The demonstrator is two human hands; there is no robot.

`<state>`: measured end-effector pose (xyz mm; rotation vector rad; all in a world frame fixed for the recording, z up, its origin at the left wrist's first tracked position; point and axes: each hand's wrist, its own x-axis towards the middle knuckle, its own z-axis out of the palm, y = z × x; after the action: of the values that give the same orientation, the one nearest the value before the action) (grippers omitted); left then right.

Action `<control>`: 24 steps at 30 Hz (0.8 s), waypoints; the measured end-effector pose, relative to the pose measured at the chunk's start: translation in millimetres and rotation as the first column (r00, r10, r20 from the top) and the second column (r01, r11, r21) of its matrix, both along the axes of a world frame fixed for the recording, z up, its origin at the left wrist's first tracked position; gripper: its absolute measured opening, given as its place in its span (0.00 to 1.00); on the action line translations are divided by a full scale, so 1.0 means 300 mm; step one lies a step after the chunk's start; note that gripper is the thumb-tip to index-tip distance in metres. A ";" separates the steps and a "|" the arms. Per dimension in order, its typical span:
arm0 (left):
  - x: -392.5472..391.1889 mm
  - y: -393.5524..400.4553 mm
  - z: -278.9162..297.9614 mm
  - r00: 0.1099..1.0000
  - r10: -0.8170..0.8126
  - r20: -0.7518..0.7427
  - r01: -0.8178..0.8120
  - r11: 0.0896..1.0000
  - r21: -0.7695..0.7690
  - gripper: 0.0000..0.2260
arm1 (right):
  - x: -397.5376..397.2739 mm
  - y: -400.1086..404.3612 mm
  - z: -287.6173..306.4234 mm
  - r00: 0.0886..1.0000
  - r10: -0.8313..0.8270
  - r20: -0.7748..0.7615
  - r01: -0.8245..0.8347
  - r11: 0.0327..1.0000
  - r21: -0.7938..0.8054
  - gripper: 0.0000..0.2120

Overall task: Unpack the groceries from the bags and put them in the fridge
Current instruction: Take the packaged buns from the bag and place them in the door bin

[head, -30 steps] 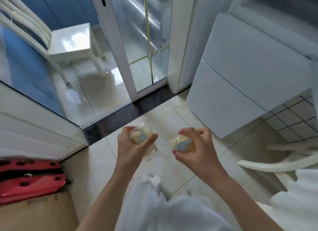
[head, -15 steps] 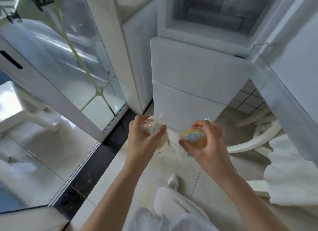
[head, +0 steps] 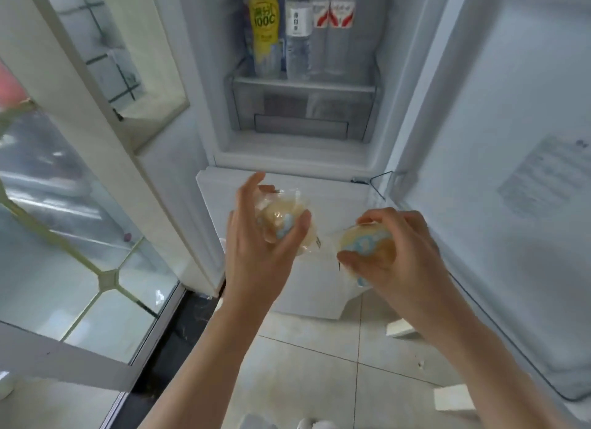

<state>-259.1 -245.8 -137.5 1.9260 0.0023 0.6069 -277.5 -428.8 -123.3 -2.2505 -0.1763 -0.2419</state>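
Observation:
My left hand (head: 256, 236) grips a round pale bun in clear plastic wrap (head: 281, 220), thumb across its front. My right hand (head: 399, 252) grips a second wrapped bun (head: 364, 241) with blue print on the wrapper. Both are held in front of the white fridge (head: 287, 185), whose upper compartment stands open. Inside, a yellow drink bottle (head: 263, 22), a clear water bottle (head: 299, 28) and two red-and-white labelled bottles (head: 334, 15) stand on a shelf above a clear drawer (head: 303, 108).
The open fridge door (head: 511, 140) runs along the right, with a paper label (head: 543, 179) on it. A white-framed glass door (head: 80, 172) stands at the left. Beige floor tiles (head: 303, 364) lie below, with white chair parts (head: 399, 328) near the fridge.
The view has swung up from the floor to the open fridge interior. Both hands still hold the wrapped buns and have risen toward the fridge.

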 end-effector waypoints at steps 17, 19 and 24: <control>0.398 -0.145 0.503 0.819 -0.343 0.460 0.387 0.922 -0.001 0.23 | 0.140 -0.028 0.502 0.811 -0.260 0.524 0.362 0.927 -0.100 0.22; 0.434 -0.141 0.545 0.792 -0.373 0.484 0.420 0.907 0.011 0.24 | 0.158 -0.012 0.551 0.790 -0.274 0.548 0.388 0.916 -0.100 0.22; 0.527 -0.141 0.664 0.703 -0.439 0.560 0.516 0.856 0.024 0.20 | 0.208 0.009 0.669 0.725 -0.288 0.625 0.449 0.887 -0.112 0.23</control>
<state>-101.1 -288.2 61.6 1.4658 -0.7919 0.7533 -215.2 -426.2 77.5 -2.3782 -0.0790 -1.2219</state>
